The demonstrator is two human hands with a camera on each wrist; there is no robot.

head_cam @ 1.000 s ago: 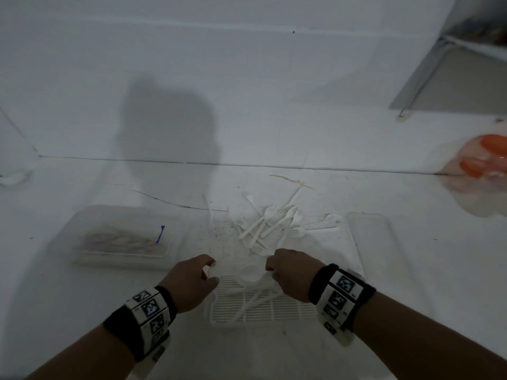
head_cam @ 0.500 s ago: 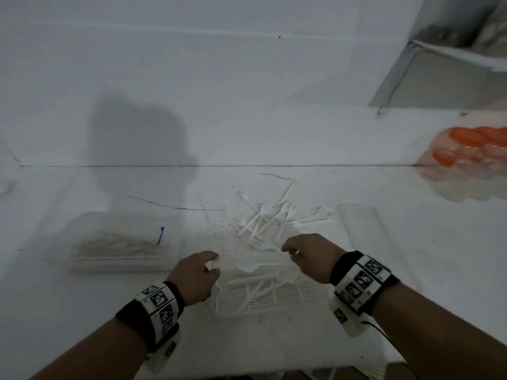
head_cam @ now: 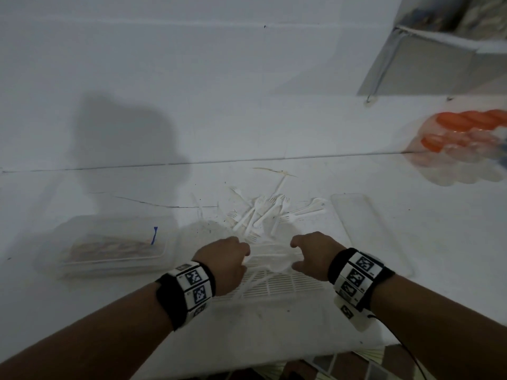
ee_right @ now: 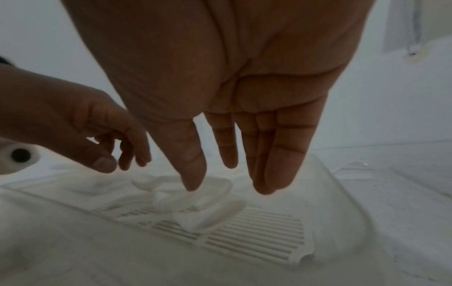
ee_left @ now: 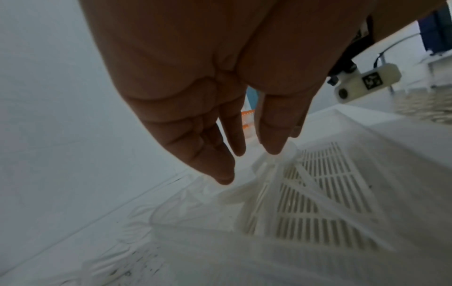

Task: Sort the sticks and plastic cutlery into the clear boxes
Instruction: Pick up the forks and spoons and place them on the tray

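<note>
A loose pile of white plastic forks (head_cam: 260, 215) lies on the white table beyond my hands. Nearer me, a white slatted tray (head_cam: 288, 283) inside a clear box (ee_right: 347, 203) holds white spoons (ee_right: 208, 195) and long white handles (ee_left: 315, 191). My left hand (head_cam: 227, 256) hangs over the tray's left far corner with relaxed fingers (ee_left: 220, 170), and its thumb tip touches the white plastic there. My right hand (head_cam: 310, 253) hangs over the spoons with straight fingers (ee_right: 274, 174), holding nothing. A second clear box (head_cam: 109, 248) at the left holds sticks.
A clear lid (head_cam: 365, 223) lies flat right of the fork pile. A clear bag of orange-capped items (head_cam: 461, 144) sits at the far right against the wall. A thin stick (head_cam: 274, 171) lies behind the forks. The table edge runs close below my forearms.
My left hand has moved right, over the tray's corner. My right hand has shifted right and away from me, off the spoons, and its fingers now hang straight.
</note>
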